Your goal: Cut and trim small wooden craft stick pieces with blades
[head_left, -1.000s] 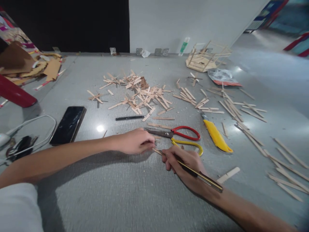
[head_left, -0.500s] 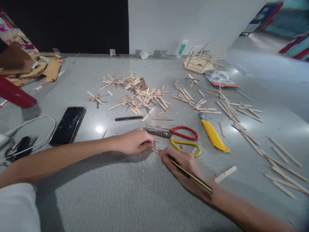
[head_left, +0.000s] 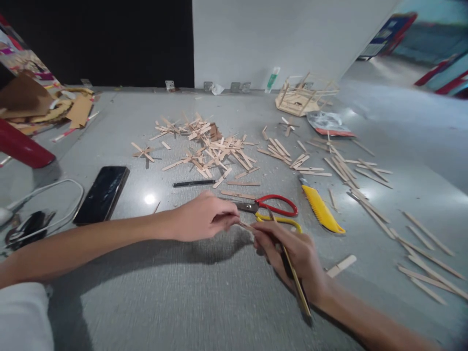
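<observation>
My left hand (head_left: 208, 217) is closed in a pinch on one end of a short wooden craft stick (head_left: 247, 226). The stick's other end meets the fingers of my right hand (head_left: 288, 248). A slim black-and-gold tool (head_left: 298, 282) is gripped in that hand too, slanting down across the palm towards the wrist. Its exact kind is unclear, and its middle is partly hidden by fingers. Just behind both hands lie scissors (head_left: 276, 204) with one red and one yellow handle loop, partly covered by the right hand. A loose craft stick (head_left: 341, 266) rests right of my right hand.
A yellow cutter (head_left: 321, 207) lies right of the scissors. Piled craft sticks (head_left: 219, 146) spread behind, near a black pen (head_left: 193, 183). More sticks (head_left: 431, 278) are scattered right. A phone (head_left: 102, 195) and cable lie left. A stick frame (head_left: 300, 97) stands at the back right.
Both hands have shifted slightly right, the stick still between them. My right hand has rolled, so the black-and-gold tool now points more steeply. The view has tilted a little.
</observation>
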Available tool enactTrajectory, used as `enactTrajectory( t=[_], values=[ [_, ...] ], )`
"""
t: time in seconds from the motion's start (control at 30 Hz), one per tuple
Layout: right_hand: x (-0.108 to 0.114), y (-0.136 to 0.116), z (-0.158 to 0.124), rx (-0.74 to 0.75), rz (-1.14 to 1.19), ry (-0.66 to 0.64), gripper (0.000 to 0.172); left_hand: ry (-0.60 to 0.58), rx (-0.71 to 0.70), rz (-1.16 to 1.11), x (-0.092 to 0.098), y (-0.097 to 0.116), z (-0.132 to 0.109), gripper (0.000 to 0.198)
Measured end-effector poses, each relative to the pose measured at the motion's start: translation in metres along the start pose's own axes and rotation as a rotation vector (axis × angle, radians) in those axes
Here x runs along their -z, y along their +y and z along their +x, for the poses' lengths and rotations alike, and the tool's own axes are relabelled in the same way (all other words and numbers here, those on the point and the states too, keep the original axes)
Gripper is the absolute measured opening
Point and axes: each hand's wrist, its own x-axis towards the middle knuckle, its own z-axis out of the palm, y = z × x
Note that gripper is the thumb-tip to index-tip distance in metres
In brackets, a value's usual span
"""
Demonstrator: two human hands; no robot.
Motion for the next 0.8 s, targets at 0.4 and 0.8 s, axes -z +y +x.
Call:
enactTrajectory(
  t=[0.4,0.8],
  values=[
    [0.011,0.008,-0.024,0.375,-0.058,0.069,0.03,-0.204,0.07,-0.388,0.002,0.011,-0.005,0.022],
    [0.012,-0.001,-0.026,0.326,-0.048,-0.007,0.028,-0.236,-0.105,-0.061,-0.002,0.02,-0.011,0.027]
  ],
)
